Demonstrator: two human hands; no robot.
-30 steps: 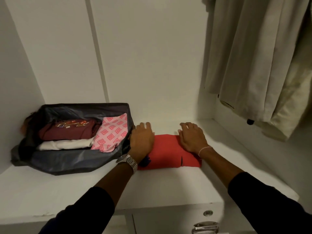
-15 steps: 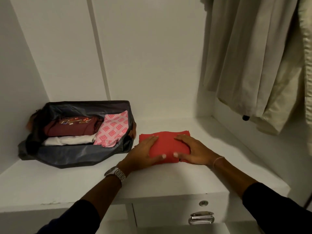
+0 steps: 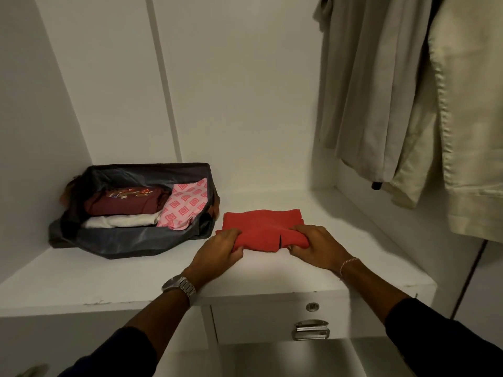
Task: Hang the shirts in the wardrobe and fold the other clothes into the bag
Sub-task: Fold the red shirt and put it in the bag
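A folded red cloth garment [image 3: 262,228] lies on the white wardrobe shelf [image 3: 136,278], near its front edge and just to the right of an open dark grey fabric bag [image 3: 130,240]. The left hand [image 3: 219,250] grips the garment's near left corner, fingers curled over the top and thumb tucked beneath. The right hand [image 3: 317,244] grips the near right corner the same way, fingers bent over the folded edge. Both hands hold the red garment, which rests on the shelf at its far side.

The bag sits toward the left wall of the wardrobe, its mouth gaping upward. Inside it lie a folded maroon garment with a printed patch [image 3: 125,204], a folded white garment [image 3: 122,221] in front of that, and a pink cloth with a diamond pattern [image 3: 185,206] at the right end, leaning against the bag's wall.

On the right, pale beige shirts [image 3: 408,104] hang above the shelf's right end. Below the shelf's front edge sits a white drawer [image 3: 258,322] with a round lock and a metal handle [image 3: 311,329]. A silver metal watch [image 3: 181,287] circles the left wrist, and a thin beaded bracelet [image 3: 347,265] the right.
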